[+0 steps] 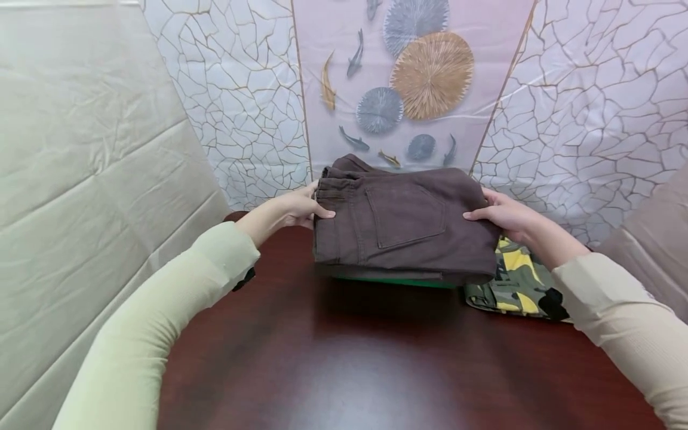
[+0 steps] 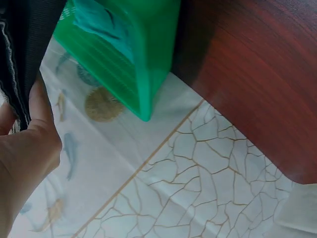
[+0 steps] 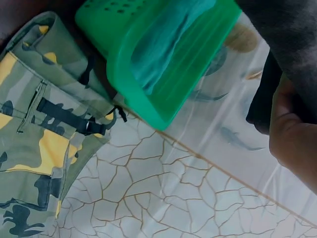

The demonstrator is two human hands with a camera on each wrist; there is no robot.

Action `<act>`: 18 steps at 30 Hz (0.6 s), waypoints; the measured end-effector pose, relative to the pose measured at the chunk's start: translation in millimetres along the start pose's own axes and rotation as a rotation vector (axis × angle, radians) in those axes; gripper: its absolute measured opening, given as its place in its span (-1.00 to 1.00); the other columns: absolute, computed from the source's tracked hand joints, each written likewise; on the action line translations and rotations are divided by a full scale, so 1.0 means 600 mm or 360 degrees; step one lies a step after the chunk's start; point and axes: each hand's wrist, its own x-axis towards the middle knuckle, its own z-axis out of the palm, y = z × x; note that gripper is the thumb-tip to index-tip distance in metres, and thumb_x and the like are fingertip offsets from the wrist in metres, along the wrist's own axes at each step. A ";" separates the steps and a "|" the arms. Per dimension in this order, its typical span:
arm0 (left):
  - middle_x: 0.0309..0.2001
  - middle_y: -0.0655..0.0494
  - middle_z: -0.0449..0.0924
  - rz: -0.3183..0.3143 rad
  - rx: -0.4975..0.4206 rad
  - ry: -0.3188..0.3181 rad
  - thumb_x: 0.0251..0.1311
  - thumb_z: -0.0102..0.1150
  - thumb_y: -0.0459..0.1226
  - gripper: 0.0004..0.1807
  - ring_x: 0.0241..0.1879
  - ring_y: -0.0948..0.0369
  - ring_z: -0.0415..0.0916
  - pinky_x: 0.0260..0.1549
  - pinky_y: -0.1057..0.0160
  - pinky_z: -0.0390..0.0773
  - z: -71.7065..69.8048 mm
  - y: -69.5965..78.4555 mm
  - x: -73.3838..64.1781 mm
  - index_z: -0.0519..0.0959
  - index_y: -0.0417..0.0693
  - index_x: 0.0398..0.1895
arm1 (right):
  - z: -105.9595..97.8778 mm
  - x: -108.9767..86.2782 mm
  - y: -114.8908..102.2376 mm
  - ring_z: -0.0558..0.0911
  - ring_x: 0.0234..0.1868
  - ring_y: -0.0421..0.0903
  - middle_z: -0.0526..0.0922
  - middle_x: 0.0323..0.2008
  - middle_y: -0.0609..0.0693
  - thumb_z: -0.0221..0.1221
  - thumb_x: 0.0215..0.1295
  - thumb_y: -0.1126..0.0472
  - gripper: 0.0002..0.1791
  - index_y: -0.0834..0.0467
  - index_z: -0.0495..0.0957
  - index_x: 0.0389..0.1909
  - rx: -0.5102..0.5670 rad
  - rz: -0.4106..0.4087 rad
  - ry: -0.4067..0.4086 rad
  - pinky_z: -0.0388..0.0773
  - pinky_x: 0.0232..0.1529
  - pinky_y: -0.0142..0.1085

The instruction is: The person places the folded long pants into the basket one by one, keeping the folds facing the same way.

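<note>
Folded dark brown trousers, with a back pocket facing up, hang raised over a green plastic basket. At their left end my left hand grips the waistband side, thumb on top. The right hand pinches the opposite end, its thumb also on the upper face. Inside the basket lies a teal cloth, visible in both wrist views. From the head view the trousers hide most of the basket; just a green strip shows below them.
Folded camouflage trousers in green, grey and yellow lie on the dark red-brown table, right of the basket. Behind the table hangs a patterned sheet with fish and round shapes. Pale fabric walls the left side.
</note>
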 end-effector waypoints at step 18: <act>0.45 -0.08 0.04 0.0142 -0.0007 0.0246 0.23 -0.06 -0.60 -0.06 0.28 -0.14 0.26 0.19 -0.14 0.38 0.028 -0.059 0.116 -0.16 0.32 0.50 | -0.004 0.100 0.074 -0.21 0.46 0.33 -0.50 0.46 0.25 -0.09 0.38 0.44 -0.04 -0.07 -0.59 0.45 -0.0024 -0.0107 0.0094 -0.05 0.38 0.22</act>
